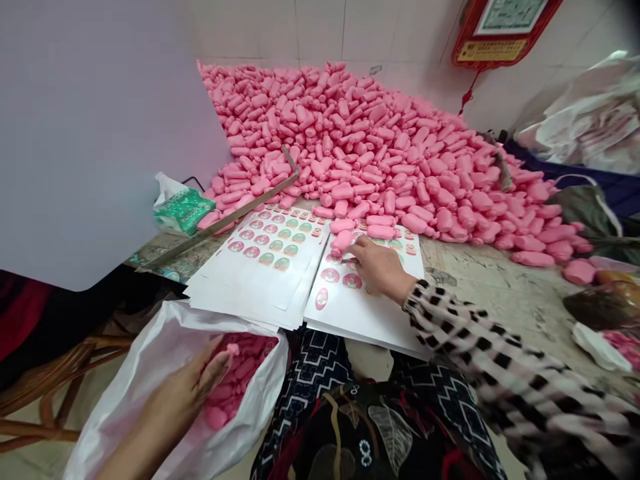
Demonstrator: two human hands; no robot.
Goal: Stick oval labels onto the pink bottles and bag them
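Observation:
My left hand (pixel 203 373) is over the mouth of a white sack (pixel 130 387), its fingers closed round a small pink bottle-shaped piece. Only the knobbed end (pixel 233 349) of that piece shows. Inside the sack lie more pink pieces (pixel 217 417). My right hand (pixel 377 263) rests on a white sheet of stickers (pixel 330 320) with oval pink and round green labels. Its thumb and fingers are pinched, with something thin and dark at their tips that I cannot make out. Just beyond the fingertips lies a loose pink piece (pixel 341 241).
A large heap of pink pieces (pixel 350 133) covers the back of the table. Left stand another stack of sticker sheets (pixel 250 293), a bent metal bar (pixel 225 220), a green-and-white packet (pixel 183 207) and a pale panel (pixel 100 133). Plastic bags (pixel 590 113) lie at right.

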